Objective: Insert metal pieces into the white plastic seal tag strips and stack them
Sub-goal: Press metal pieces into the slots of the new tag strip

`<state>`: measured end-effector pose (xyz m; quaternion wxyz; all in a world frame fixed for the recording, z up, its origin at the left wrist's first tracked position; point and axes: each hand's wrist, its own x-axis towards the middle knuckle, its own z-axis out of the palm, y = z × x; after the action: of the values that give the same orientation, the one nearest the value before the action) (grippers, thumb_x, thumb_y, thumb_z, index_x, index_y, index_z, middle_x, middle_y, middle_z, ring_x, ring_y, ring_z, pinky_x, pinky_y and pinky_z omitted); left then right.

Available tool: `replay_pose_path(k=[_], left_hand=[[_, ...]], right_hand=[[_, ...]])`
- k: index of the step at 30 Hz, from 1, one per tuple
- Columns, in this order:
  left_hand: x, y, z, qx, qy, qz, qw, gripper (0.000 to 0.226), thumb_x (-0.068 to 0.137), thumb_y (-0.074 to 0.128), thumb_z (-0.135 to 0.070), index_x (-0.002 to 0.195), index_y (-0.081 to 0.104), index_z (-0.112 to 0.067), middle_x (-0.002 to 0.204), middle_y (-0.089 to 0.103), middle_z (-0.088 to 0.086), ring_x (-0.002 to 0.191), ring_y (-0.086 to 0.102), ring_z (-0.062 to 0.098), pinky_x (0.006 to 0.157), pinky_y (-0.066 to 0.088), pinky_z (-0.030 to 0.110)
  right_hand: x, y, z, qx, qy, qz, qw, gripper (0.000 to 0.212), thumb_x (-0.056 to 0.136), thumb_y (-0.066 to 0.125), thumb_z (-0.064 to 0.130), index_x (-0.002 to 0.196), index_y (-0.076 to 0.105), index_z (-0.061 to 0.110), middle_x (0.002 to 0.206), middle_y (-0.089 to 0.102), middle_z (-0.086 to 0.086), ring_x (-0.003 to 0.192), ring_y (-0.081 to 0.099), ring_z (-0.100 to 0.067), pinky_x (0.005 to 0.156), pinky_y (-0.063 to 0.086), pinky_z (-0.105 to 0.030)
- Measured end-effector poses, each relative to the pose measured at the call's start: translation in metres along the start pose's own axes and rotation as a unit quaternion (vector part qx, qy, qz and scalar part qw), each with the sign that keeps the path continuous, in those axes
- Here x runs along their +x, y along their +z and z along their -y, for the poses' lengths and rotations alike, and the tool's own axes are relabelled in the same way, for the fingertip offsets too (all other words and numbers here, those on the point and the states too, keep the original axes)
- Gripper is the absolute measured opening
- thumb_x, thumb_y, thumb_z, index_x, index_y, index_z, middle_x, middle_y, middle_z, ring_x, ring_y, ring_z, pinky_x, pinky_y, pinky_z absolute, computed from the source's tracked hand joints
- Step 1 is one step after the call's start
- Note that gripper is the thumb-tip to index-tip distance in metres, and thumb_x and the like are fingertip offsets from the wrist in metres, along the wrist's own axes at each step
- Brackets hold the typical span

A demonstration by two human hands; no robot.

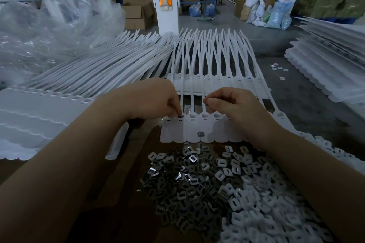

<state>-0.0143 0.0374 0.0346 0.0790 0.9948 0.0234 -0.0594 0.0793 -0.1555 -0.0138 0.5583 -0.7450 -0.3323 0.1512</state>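
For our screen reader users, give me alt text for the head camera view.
Left hand presses a metal piece into a white seal tag strip while the right hand pinches above it. Piles of metal pieces and white plastic caps lie nearer.

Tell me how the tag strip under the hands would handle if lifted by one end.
The tag strip would probably flop: its thin tails bend and cross further back. It looks like light thin plastic. The loose metal piece on it would likely slide off.

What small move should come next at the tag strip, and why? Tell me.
Probably press down with the left hand: its fingertips pinch a dark metal piece at the second tag's slot on the strip, seemingly not yet seated, while slots to its right look unfilled.
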Motion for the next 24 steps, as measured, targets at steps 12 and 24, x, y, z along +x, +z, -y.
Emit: replay_pose_path(k=[12, 24], left_hand=[[-0.001, 0.026, -0.078, -0.116, 0.191, 0.000, 0.975, 0.011, 0.085, 0.073, -0.028, 0.095, 0.078, -0.030, 0.080, 0.067, -0.026, 0.079, 0.060, -0.010, 0.077, 0.043, 0.007], [0.000, 0.031, -0.078, -0.140, 0.168, 0.026, 0.976, 0.010, 0.083, 0.076, -0.030, 0.092, 0.075, -0.027, 0.084, 0.068, -0.019, 0.082, 0.060, -0.007, 0.077, 0.047, 0.012]], right_hand=[[0.000, -0.005, 0.001, 0.021, 0.012, -0.008, 1.000, 0.013, 0.095, 0.060, 0.017, 0.097, 0.073, 0.016, 0.091, 0.075, 0.000, 0.089, 0.070, -0.013, 0.084, 0.054, -0.030], [0.002, -0.006, 0.001, 0.012, 0.004, -0.001, 1.000, 0.013, 0.094, 0.060, 0.017, 0.097, 0.073, 0.015, 0.090, 0.074, -0.005, 0.086, 0.070, -0.016, 0.081, 0.055, -0.027]])
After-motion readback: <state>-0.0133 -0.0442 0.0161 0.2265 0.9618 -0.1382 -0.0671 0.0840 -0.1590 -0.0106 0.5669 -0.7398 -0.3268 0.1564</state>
